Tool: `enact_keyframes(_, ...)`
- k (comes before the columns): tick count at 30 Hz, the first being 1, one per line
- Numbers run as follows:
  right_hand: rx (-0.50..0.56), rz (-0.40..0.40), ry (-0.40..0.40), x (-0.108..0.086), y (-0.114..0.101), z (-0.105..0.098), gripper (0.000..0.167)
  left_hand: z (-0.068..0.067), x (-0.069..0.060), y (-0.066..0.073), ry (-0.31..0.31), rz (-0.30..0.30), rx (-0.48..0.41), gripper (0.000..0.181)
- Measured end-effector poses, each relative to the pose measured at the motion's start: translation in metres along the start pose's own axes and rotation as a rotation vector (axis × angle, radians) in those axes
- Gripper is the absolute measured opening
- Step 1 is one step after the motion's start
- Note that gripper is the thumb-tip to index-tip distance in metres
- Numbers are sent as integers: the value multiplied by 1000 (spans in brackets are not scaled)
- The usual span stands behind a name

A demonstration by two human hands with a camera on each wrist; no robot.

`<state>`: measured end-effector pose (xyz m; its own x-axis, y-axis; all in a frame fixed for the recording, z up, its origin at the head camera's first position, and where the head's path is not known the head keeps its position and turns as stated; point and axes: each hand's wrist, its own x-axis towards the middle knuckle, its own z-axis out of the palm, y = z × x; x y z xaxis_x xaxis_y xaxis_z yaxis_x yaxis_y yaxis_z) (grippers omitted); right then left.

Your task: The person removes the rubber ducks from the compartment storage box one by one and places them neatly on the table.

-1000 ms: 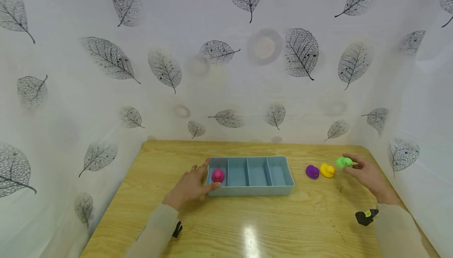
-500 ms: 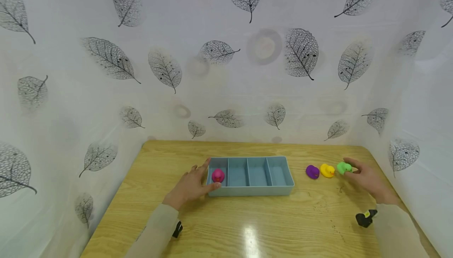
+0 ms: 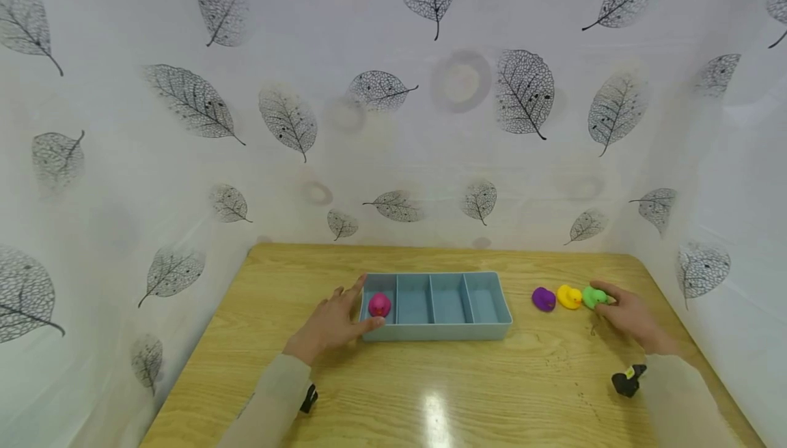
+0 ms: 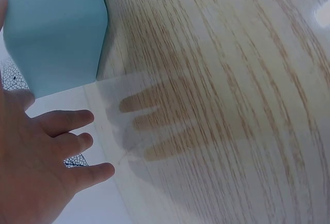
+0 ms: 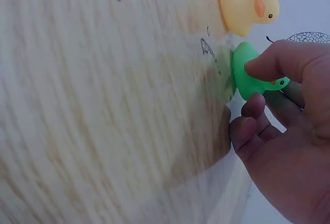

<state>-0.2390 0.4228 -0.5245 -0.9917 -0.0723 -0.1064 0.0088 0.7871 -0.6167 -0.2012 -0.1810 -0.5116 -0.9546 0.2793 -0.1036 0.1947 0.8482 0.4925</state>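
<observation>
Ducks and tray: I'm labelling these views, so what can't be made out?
- Green duck: partly hidden by the right hand, right wrist view.
- Tray: cut off by the top edge, left wrist view.
- Left hand: cut off by the left edge, same view.
- Purple duck: eyes too small, head view.

No readable writing; just dark scribbles [image 5: 206,47] on the counter [image 5: 77,105] near the right fingers [image 5: 245,129], plus a yellow label [image 3: 630,372], too small to read, on the black gadget [image 3: 624,386] behind them.
</observation>
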Motion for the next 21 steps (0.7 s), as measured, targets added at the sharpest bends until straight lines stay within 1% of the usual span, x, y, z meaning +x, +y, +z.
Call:
enact_keyframes(3,29,-2,15,0,1,3,59,0,0,0,0,2,-1,107)
enact_keyframes(6,40,-11,40,1,2,6,57,0,0,0,-2,3,5,107)
enact_keyframes(9,45,-16,49,1,3,8,57,0,0,1,-3,2,10,106)
enact_keyframes(16,57,25,40,-1,2,7,66,-2,-1,1,-4,-1,10,106)
enact_keyframes(21,26,51,61,-1,3,7,66,-2,-2,2,-1,1,3,106)
